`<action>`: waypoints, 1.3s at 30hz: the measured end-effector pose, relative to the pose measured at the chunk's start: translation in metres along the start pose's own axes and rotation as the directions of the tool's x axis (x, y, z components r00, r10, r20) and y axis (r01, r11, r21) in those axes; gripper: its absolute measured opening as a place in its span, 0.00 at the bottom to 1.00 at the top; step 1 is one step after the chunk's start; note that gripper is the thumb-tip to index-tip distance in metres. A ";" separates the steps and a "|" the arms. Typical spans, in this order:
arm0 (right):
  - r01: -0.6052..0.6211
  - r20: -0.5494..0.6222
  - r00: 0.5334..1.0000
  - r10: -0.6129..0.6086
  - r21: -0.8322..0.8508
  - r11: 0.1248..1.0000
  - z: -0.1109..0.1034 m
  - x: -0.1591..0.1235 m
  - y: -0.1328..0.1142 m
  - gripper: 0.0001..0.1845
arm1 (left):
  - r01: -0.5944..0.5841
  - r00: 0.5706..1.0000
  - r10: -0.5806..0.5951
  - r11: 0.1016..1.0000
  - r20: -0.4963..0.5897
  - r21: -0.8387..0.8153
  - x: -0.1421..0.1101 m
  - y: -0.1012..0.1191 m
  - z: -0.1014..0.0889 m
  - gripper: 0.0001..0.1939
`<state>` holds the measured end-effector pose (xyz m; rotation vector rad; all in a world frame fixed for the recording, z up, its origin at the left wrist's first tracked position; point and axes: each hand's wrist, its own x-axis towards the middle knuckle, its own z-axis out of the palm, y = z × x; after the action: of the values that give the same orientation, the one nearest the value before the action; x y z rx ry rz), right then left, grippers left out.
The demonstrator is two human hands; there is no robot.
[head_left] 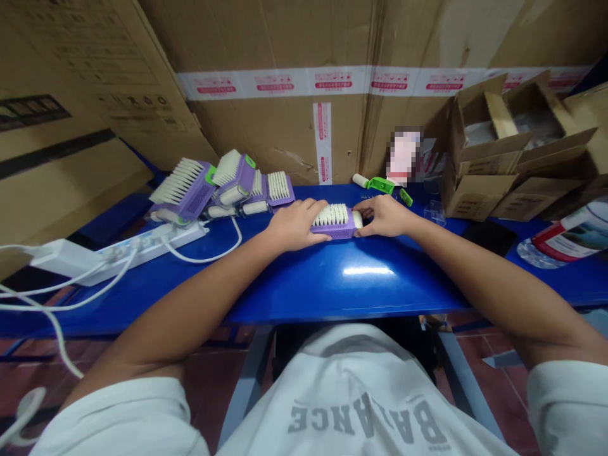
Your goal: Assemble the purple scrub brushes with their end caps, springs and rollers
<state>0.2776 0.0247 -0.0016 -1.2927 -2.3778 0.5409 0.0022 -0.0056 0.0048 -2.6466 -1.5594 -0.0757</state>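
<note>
Purple block: purple plastic block w/ white bristles, btwn both hands over glossy blue worktop; can't tell if resting or lifted. Bristles face up, prob. so they don't get squashed.
L hand: left hand wraps L end, fingers closed over it, thumb along near side; prob. steadies the piece.
R hand: right hand at R end, thumb + fingers gripping round white rounded end piece; prob. balances L hand's hold.
Spare pile: similar purple bristled pieces heaped L, behind white power strip; prob. parked out of the arms' way.
Green bit: bright green plastic part beside small white cylinder, behind R hand, prob. for easy reach.
</note>
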 end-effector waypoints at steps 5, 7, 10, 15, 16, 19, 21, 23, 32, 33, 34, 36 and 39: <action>-0.005 -0.003 1.000 0.005 0.000 1.000 0.001 0.000 0.002 0.36 | -0.002 1.000 0.002 1.000 0.003 -0.002 0.001 0.000 0.000 0.46; -0.004 -0.003 1.000 0.004 0.007 1.000 0.002 0.001 0.004 0.36 | -0.006 1.000 0.006 1.000 -0.003 -0.004 0.001 -0.001 0.001 0.45; 0.004 0.005 1.000 -0.004 0.026 1.000 0.003 0.002 0.007 0.37 | -0.009 1.000 0.009 1.000 -0.005 -0.008 0.001 -0.001 0.000 0.45; 0.003 0.047 0.999 -0.006 0.066 0.998 -0.001 0.002 0.009 0.39 | -0.017 1.000 0.017 1.000 -0.008 -0.012 0.001 -0.002 0.000 0.45; 0.007 0.063 0.998 -0.012 0.078 0.997 -0.003 0.001 0.010 0.39 | -0.017 1.000 0.017 1.000 -0.009 -0.012 0.001 -0.002 0.000 0.45; 0.028 0.107 0.994 -0.036 0.073 0.997 -0.009 0.000 0.012 0.40 | -0.019 1.000 0.019 1.000 -0.010 -0.008 0.001 -0.003 0.001 0.45; 0.042 0.118 0.992 -0.044 0.020 0.999 -0.013 0.000 0.015 0.39 | -0.021 1.000 0.021 1.000 -0.010 -0.007 0.002 -0.003 0.002 0.45; 0.051 0.111 0.993 -0.045 -0.047 0.998 -0.015 0.000 0.018 0.38 | -0.021 1.000 0.021 1.000 -0.011 -0.008 0.002 -0.004 0.002 0.45; 0.151 0.112 0.985 -0.130 -0.213 0.965 -0.015 -0.001 0.010 0.27 | -0.016 1.000 0.016 1.000 -0.005 -0.002 0.002 -0.003 0.001 0.46; 0.148 0.112 0.986 -0.126 -0.219 0.964 -0.015 -0.001 0.009 0.25 | -0.015 1.000 0.015 1.000 0.000 -0.003 0.002 -0.003 0.001 0.46; 0.136 0.102 0.988 -0.116 -0.214 0.967 -0.014 -0.002 0.009 0.24 | -0.014 1.000 0.014 1.000 0.003 -0.003 0.002 -0.003 0.001 0.46; 0.088 0.056 0.995 -0.080 -0.174 0.981 -0.013 -0.001 0.010 0.23 | -0.017 1.000 0.017 1.000 0.001 -0.003 0.001 -0.003 0.001 0.46; -0.029 -0.007 1.000 0.028 -0.082 0.996 -0.012 0.000 0.011 0.20 | -0.022 1.000 0.022 1.000 -0.009 -0.001 0.001 -0.003 0.001 0.45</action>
<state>0.2910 0.0324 0.0031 -1.3633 -2.4030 0.4512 0.0001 -0.0029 0.0036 -2.6594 -1.5281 -0.0870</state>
